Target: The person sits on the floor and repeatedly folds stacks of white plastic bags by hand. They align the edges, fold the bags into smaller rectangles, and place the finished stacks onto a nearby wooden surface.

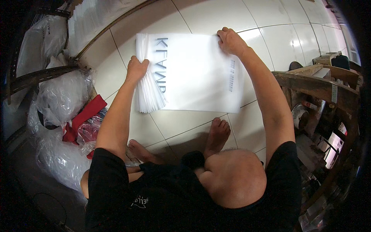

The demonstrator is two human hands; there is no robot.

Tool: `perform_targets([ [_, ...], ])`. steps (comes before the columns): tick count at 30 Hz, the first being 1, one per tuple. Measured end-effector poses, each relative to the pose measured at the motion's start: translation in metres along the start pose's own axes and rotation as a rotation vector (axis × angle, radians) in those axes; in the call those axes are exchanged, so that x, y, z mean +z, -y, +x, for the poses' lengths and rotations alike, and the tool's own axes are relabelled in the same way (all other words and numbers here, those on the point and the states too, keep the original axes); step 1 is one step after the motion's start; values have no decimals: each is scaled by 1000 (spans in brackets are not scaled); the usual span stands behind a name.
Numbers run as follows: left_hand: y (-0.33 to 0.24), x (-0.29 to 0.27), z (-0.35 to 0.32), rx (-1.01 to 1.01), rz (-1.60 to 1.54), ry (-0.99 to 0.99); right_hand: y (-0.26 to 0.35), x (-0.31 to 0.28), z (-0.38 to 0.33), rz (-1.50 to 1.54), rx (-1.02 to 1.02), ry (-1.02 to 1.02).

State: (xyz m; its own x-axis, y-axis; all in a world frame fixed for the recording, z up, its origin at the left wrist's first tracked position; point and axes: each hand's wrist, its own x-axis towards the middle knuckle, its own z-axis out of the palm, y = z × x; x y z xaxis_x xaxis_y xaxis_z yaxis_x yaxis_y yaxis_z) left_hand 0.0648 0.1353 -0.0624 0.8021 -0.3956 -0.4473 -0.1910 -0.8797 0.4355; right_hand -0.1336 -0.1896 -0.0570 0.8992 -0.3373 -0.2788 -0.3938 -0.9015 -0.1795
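A stack of frosted white plastic bags point(197, 73) with dark printing lies across the tiled floor in front of me. Its left edge is bunched into a fan of many thin layers point(148, 94). My left hand point(137, 69) is closed around that bunched edge, thumb on top. At the far right corner, my right hand point(231, 41) has its fingers curled over the sheet's edge, pinching it. The right side of the top sheet looks slightly blurred.
Clear plastic wrapping point(62, 154) and a red cloth strip point(83, 120) are heaped at my left, beside a dark metal rack point(42, 77). More white sheets point(91, 23) stand stacked at the far left. A wooden frame point(317, 87) is at right. My bare feet point(217, 135) are near the bags.
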Motion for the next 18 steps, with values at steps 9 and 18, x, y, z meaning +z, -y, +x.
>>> perform_targets([
  [9,6,3,1,14,44,-35,63,59,-154,22,12,-298],
  [18,-17,6,-19,-21,283,-294,81,88,-172,48,20,-212],
])
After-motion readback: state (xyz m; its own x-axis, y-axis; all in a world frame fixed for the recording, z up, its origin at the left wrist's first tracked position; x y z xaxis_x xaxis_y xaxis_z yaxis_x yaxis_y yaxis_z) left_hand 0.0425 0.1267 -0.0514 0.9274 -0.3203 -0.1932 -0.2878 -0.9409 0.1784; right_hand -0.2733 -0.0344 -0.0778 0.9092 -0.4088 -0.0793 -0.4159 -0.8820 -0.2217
